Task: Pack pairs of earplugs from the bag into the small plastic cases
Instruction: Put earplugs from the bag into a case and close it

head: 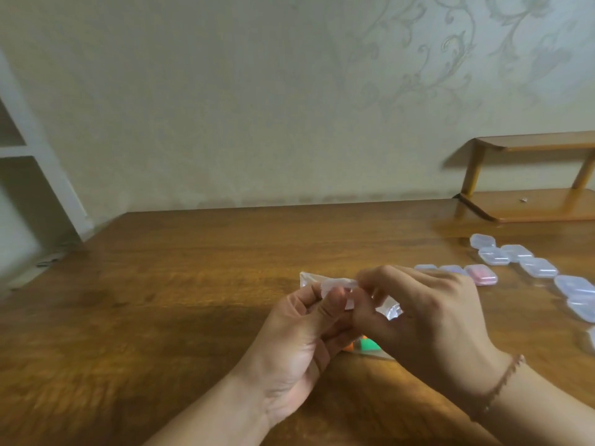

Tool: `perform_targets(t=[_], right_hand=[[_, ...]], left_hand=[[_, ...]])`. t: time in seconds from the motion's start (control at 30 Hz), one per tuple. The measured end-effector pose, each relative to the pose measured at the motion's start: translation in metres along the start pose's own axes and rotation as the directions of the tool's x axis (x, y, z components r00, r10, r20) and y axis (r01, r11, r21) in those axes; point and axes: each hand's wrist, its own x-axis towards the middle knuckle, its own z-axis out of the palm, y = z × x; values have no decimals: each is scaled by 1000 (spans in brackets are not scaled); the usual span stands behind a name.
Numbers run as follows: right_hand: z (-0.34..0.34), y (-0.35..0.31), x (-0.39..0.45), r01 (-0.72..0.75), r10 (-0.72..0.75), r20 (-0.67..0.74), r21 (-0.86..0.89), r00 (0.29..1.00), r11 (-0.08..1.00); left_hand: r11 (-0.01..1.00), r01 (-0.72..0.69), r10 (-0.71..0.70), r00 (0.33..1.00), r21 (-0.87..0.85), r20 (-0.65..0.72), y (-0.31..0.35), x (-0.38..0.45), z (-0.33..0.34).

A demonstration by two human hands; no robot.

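Observation:
Both hands hold a clear plastic bag just above the wooden table. My left hand pinches its top edge from the left, and my right hand grips the same edge from the right. Under the hands, green and orange earplugs show through the bag's lower part. Several small clear plastic cases lie shut in a curved row at the right. One case looks pink inside.
A low wooden two-tier shelf stands on the table's back right corner against the patterned wall. A white shelf unit stands beyond the table's left edge.

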Motion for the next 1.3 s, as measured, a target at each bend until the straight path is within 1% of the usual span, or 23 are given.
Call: perform_targets(t=[0.03,0.1,0.17,0.2,0.23,0.27,0.3,0.33,0.37,0.4,0.43,0.47,0.5,0.53,0.57,0.63,0.67,0.73,0.87,1.0,1.1,1.2,1.3], right_hand=[[-2,0,2,-55,54,13,49,998,997],[-7,1,5,-170,160,74,147,984,974],[-12,3,7,-238,189,221,223,957,945],[-13,5,7,-274,179,319,285,931,919],[-14,9,8,-311,157,405,348,901,885],[-17,12,9,-341,140,445,410,884,846],[-20,16,11,-369,159,432,462,888,806],[-24,20,14,-411,222,392,508,893,757],[-29,25,18,-462,327,331,543,885,701],[-35,31,21,-514,449,261,549,855,659],[-40,39,23,-562,541,202,495,816,663],[-46,49,25,-602,577,184,341,796,722],[-50,60,25,-601,566,236,111,790,792],[-55,66,24,-558,551,356,-92,755,824],[-56,69,24,-513,541,487,-203,686,834],[-55,70,22,-512,533,669,-257,517,820],[-52,69,20,-524,516,714,-242,473,817],[-46,68,18,-541,469,765,-189,442,819],[-33,61,14,-598,406,792,-64,457,799],[-19,53,10,-631,391,768,22,508,775],[-14,56,6,-566,381,726,15,573,824],[-13,61,4,-429,314,703,-14,638,903],[-7,59,0,-303,312,578,-115,754,946]], left_hand=[[999,-4,4,1000,37,11,0,0,0],[975,-47,38,998,216,48,-1,-1,-1],[919,-90,51,993,384,111,-3,-2,0],[906,-96,39,989,413,144,-3,-3,1],[912,-85,19,986,400,166,-2,-4,2],[935,-57,-4,985,350,171,-1,-4,1],[964,-15,-29,986,265,162,2,-4,0],[986,23,-48,988,167,144,5,-3,-2],[995,45,-55,992,89,116,8,-1,-4],[998,52,-54,996,38,68,12,1,-6],[999,54,-54,999,0,6,16,3,-9],[998,59,-60,996,-30,-62,20,4,-12],[996,66,-72,990,-58,-121,25,6,-15],[994,72,-85,983,-86,-165,29,6,-17],[991,75,-97,975,-115,-201,33,7,-20],[983,67,-112,956,-171,-272,38,9,-24],[979,60,-119,945,-197,-304,39,10,-25],[971,59,-138,928,-231,-345,39,11,-26],[967,89,-170,922,-238,-348,33,12,-23],[966,117,-189,927,-229,-323,29,12,-20],[966,127,-200,921,-227,-335,28,14,-21],[963,141,-216,914,-231,-343,26,14,-21],[963,143,-216,917,-229,-336,26,13,-21]])
